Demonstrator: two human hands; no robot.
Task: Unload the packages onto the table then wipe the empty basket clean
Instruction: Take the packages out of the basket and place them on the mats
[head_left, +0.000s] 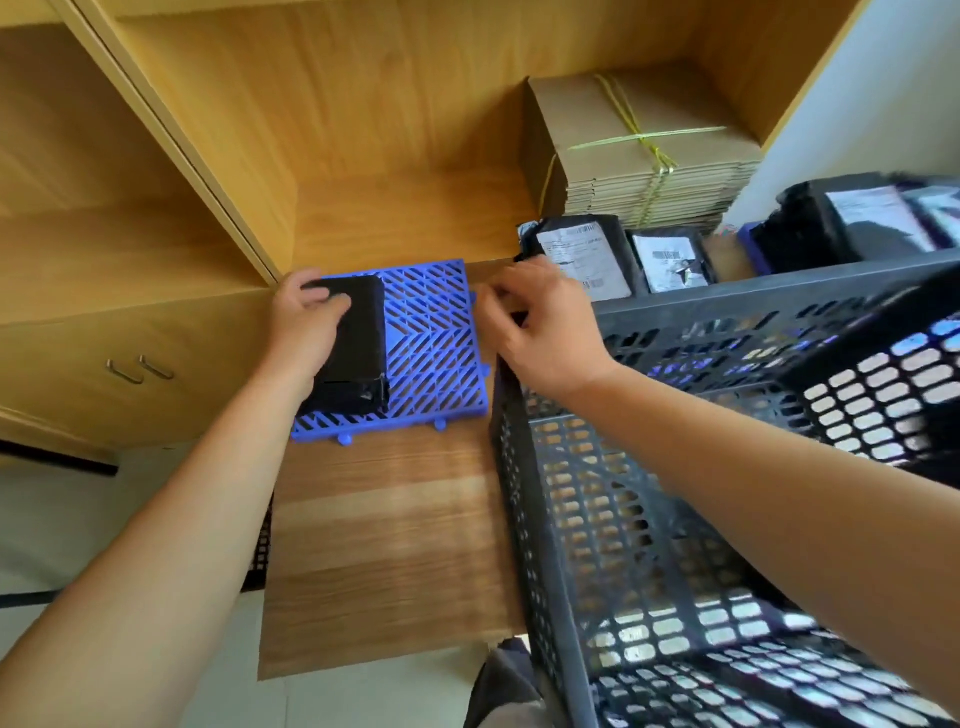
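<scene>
A black wrapped package lies on a blue plastic grid mat at the far end of the wooden table. My left hand grips the package's far left end, with fingers curled over its top. The large dark grey slatted basket stands at the right, its left wall along the table. My right hand hovers at the basket's far left corner with curled, blurred fingers; whether it holds anything is unclear. The basket's floor shows through, with nothing plainly lying in it.
Two black packages with white labels stand behind the basket, and more labelled packages sit at the far right. A tied stack of flat cardboard fills the back corner. A wooden cabinet with metal handles stands at the left.
</scene>
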